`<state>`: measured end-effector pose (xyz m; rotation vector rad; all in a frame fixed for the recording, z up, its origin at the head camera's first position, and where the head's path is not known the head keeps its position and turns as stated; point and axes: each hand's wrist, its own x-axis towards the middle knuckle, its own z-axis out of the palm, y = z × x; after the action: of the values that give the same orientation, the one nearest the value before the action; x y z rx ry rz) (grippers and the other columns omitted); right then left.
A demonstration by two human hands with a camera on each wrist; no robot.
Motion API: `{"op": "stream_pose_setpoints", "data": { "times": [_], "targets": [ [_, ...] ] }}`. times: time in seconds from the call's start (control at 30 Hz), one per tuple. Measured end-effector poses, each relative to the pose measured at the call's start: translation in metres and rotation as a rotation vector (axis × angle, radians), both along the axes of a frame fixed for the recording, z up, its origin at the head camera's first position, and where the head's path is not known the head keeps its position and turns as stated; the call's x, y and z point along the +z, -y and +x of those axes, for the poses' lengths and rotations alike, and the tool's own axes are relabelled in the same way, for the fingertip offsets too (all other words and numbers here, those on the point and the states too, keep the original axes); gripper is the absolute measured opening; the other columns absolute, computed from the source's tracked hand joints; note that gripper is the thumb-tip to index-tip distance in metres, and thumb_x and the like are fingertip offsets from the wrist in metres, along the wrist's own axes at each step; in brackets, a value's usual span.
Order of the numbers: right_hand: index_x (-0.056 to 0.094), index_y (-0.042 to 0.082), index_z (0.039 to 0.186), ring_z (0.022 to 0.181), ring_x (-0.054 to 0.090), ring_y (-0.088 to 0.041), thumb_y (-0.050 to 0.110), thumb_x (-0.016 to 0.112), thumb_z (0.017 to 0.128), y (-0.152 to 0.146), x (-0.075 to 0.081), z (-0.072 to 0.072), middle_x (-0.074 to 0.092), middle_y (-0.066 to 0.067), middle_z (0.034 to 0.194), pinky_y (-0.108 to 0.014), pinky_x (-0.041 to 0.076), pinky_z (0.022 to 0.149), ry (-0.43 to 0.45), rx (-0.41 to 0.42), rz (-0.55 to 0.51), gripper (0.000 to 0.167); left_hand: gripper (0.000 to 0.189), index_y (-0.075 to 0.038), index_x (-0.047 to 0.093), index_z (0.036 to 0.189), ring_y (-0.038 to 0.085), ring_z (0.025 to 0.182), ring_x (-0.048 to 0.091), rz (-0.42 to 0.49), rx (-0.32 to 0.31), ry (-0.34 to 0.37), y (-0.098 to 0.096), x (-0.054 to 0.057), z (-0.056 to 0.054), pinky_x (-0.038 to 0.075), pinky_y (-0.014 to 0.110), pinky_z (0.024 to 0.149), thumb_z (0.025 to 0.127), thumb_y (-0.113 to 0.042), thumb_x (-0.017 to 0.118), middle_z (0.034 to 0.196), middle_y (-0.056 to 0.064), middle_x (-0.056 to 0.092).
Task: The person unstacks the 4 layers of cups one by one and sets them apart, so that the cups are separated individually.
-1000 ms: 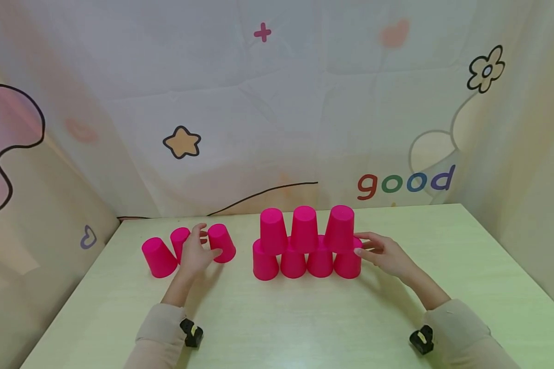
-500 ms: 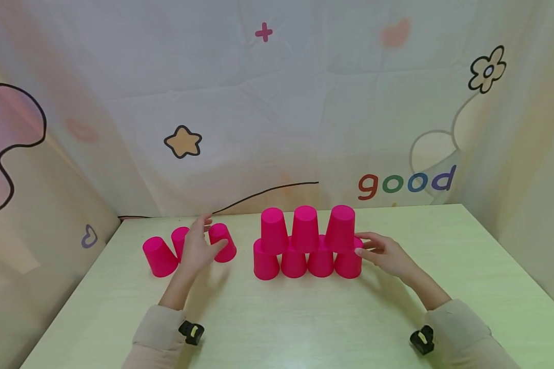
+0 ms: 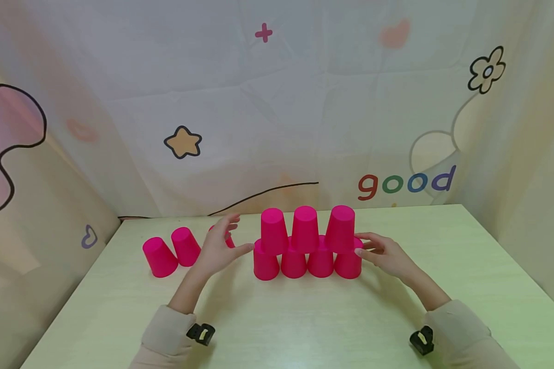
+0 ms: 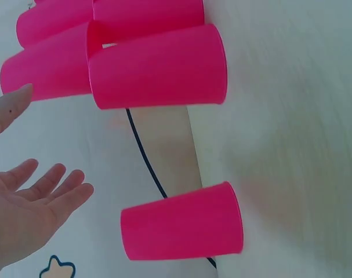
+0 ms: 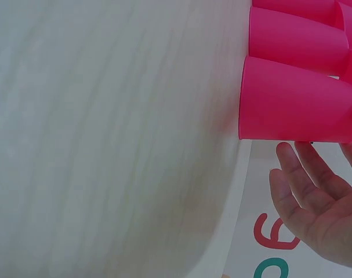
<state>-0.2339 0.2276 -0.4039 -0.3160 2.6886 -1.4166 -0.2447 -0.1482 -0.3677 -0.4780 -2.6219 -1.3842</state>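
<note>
Pink upside-down cups stand in two tiers in the middle of the table: three on top, among them the top left cup [image 3: 273, 230], over a lower row ending in the bottom left cup [image 3: 265, 264] and the bottom right cup [image 3: 348, 266]. My left hand [image 3: 218, 252] is empty, fingers spread, its thumb tip right at the bottom left cup in the head view. Behind that hand a single cup [image 4: 181, 223] is partly hidden. My right hand [image 3: 388, 258] has relaxed fingers, their tips right at the bottom right cup [image 5: 297, 101].
Two more upturned pink cups stand at the left, an outer cup [image 3: 159, 257] and an inner cup [image 3: 185, 247] close together. The pale table [image 3: 304, 323] meets a printed curtain [image 3: 258, 102] at its back edge, with curtain at both sides.
My left hand has left the single cup and moved right to the stack's left end, uncovering the inner cup. The right hand and the stacked cups have stayed in place.
</note>
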Motion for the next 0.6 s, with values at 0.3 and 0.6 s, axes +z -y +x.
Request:
{"op": "stream_pose_setpoints", "data": {
  "times": [0.3,0.6],
  "targets": [
    [0.044,0.005,0.131,0.104,0.053,-0.037,0.028,0.06,0.087,0.0,-0.002,0.0,0.05,-0.023,0.121,-0.045,0.05,0.078,-0.01,0.002,-0.01,0.052,0.074,-0.009,0.037,0.134,0.03,0.119,0.042,0.032,-0.05,-0.01,-0.023,0.004,0.002,0.037,0.045,0.098,0.072,-0.017,0.076,0.132,0.01,0.043],
    [0.044,0.006,0.131,0.104,0.053,-0.037,0.029,0.06,0.087,0.0,-0.001,0.001,0.05,-0.022,0.121,-0.045,0.05,0.078,-0.008,-0.003,-0.007,0.052,0.07,-0.009,0.04,0.133,0.029,0.117,0.044,0.092,-0.055,-0.016,-0.04,0.004,-0.002,0.038,0.044,0.097,0.073,-0.016,0.075,0.128,0.007,0.046]
  ]
}}
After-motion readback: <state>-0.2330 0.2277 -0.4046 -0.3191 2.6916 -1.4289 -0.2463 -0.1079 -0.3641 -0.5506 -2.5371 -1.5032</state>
